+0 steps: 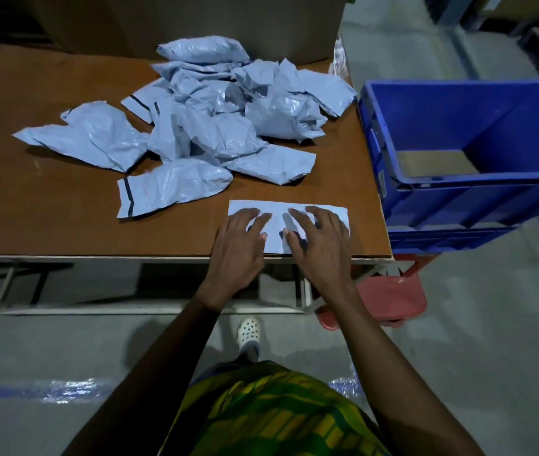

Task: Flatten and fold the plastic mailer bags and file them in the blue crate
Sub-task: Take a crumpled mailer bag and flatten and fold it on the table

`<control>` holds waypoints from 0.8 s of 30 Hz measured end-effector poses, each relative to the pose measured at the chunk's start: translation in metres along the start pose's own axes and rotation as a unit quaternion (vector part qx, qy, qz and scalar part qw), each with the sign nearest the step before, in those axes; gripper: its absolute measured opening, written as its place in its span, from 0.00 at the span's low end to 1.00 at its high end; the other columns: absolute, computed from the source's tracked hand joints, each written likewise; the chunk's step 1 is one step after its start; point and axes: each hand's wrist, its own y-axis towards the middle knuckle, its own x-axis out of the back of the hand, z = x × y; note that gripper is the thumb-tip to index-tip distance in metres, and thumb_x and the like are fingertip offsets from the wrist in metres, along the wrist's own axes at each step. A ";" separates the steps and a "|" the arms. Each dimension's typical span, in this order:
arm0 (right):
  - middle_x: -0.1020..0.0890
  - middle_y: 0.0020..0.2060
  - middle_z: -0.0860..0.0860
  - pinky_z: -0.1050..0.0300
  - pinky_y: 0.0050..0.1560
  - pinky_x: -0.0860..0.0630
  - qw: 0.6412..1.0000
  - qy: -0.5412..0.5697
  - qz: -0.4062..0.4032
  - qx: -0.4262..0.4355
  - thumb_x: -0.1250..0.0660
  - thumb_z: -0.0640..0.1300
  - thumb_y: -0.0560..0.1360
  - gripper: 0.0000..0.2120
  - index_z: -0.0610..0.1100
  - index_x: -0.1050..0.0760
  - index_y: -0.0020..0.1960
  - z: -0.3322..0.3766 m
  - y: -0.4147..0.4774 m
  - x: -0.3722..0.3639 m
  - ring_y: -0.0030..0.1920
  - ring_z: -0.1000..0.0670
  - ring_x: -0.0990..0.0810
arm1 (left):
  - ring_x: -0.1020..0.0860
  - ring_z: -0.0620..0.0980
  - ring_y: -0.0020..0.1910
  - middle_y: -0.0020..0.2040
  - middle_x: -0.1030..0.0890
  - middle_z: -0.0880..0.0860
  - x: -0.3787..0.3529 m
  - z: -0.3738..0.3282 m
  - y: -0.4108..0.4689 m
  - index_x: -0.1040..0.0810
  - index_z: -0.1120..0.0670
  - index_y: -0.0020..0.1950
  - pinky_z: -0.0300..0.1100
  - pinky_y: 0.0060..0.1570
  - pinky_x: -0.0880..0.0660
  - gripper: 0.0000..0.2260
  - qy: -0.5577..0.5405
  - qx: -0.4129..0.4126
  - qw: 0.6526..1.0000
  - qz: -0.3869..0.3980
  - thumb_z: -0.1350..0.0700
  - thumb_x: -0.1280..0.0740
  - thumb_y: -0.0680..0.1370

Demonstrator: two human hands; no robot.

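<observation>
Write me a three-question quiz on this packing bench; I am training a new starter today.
1. True or false: both hands press on one flat bag at the near edge of the table.
2. On which side of the table does the blue crate stand? A) left B) right C) behind the pile
3. Fill in: the crumpled bags lie in a ____ at the middle of the table.

Key: 1 true, left hand and right hand; 2 B; 3 pile.
</observation>
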 end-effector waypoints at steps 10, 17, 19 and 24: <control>0.18 0.61 0.47 0.43 0.68 0.30 0.999 -0.019 -0.041 0.008 0.35 0.56 0.82 0.16 0.49 0.17 0.62 0.010 -0.019 -0.010 0.62 0.43 0.22 | 0.27 0.57 0.67 0.67 0.23 0.56 -0.008 -0.002 -0.010 0.21 0.54 0.68 0.56 0.63 0.28 0.14 0.008 -0.003 1.000 -0.020 0.55 0.40 0.85; 0.18 0.54 0.46 0.49 0.57 0.26 0.998 -0.015 -0.066 0.016 0.33 0.48 0.82 0.10 0.44 0.17 0.58 0.008 -0.045 0.003 0.56 0.44 0.21 | 0.24 0.58 0.50 0.53 0.23 0.59 -0.007 -0.009 -0.036 0.19 0.60 0.58 0.50 0.50 0.27 0.08 -0.006 0.020 0.995 -0.099 0.64 0.36 0.82; 0.18 0.55 0.46 0.49 0.56 0.25 0.998 -0.003 -0.062 0.028 0.34 0.48 0.83 0.11 0.43 0.18 0.59 0.004 -0.048 0.000 0.56 0.44 0.21 | 0.24 0.58 0.51 0.53 0.23 0.59 -0.011 -0.005 -0.036 0.19 0.60 0.58 0.50 0.51 0.28 0.08 -0.005 0.017 0.995 -0.094 0.63 0.37 0.82; 0.17 0.55 0.48 0.49 0.56 0.24 0.997 0.064 -0.048 0.007 0.32 0.47 0.81 0.11 0.45 0.15 0.59 -0.002 -0.041 0.011 0.58 0.47 0.22 | 0.24 0.57 0.49 0.52 0.23 0.56 -0.002 -0.003 -0.030 0.18 0.57 0.57 0.55 0.49 0.26 0.08 -0.034 0.019 0.994 -0.098 0.63 0.35 0.82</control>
